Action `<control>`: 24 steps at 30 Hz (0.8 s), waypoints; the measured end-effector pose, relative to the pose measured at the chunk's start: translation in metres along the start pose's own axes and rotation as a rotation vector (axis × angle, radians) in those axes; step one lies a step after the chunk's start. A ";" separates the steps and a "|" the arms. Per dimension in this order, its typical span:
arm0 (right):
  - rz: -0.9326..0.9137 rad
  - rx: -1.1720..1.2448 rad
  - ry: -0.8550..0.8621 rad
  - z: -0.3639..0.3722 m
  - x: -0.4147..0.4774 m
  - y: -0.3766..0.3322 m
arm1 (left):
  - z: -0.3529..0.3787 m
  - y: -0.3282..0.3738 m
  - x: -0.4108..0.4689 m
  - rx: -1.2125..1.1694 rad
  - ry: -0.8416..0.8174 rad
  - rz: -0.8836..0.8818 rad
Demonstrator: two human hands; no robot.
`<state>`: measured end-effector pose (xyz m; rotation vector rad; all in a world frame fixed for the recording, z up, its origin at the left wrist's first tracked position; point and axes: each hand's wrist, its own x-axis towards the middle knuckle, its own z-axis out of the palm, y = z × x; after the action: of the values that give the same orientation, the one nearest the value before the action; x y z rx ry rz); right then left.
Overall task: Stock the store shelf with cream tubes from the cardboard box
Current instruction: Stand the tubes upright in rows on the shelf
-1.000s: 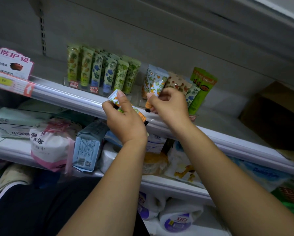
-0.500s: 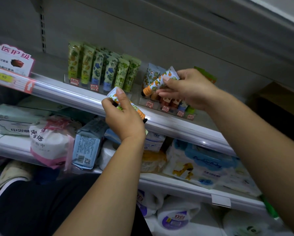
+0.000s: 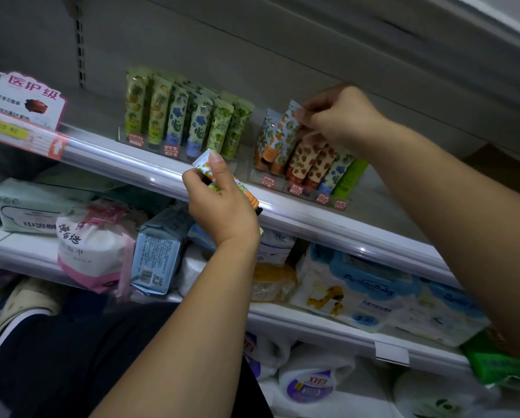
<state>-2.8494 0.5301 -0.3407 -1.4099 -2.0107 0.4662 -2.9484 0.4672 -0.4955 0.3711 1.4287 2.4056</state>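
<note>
My right hand [image 3: 334,116] pinches the top edge of an orange-patterned cream tube [image 3: 286,131], which stands nearly upright in the right-hand display rack [image 3: 298,188] on the upper shelf [image 3: 132,164]. In front of the shelf's rail, my left hand [image 3: 219,200] grips another orange-patterned tube [image 3: 206,164], held slanted with its orange cap at the lower right. A second rack at the left holds several green and blue patterned tubes [image 3: 186,116]. The cardboard box [image 3: 500,170] shows only as a brown corner at the far right.
A pink sign [image 3: 26,98] and price labels sit at the shelf's left end. The shelf below carries tissue packs [image 3: 32,203], a blue carton [image 3: 159,248] and wipes packs [image 3: 370,294]. Paper rolls [image 3: 310,384] lie lower down. Another shelf hangs overhead.
My right hand has carried its tube from the rail up and right, then turned it upright and lowered it into the right-hand rack. My left hand has stayed nearly still.
</note>
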 end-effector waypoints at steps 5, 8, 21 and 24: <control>-0.052 -0.154 0.150 0.005 0.012 0.002 | 0.001 -0.002 0.003 0.007 0.009 0.009; -0.071 -0.201 0.159 0.011 0.016 0.003 | 0.002 -0.001 0.001 0.022 0.017 0.021; -0.072 -0.304 0.104 0.029 0.023 0.004 | 0.005 -0.002 0.001 0.044 0.024 0.042; -0.076 -0.321 0.097 0.030 0.023 0.006 | 0.005 -0.003 0.001 0.057 0.022 0.037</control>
<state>-2.8707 0.5554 -0.3596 -1.5034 -2.1179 0.0397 -2.9472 0.4724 -0.4955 0.3897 1.5154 2.4089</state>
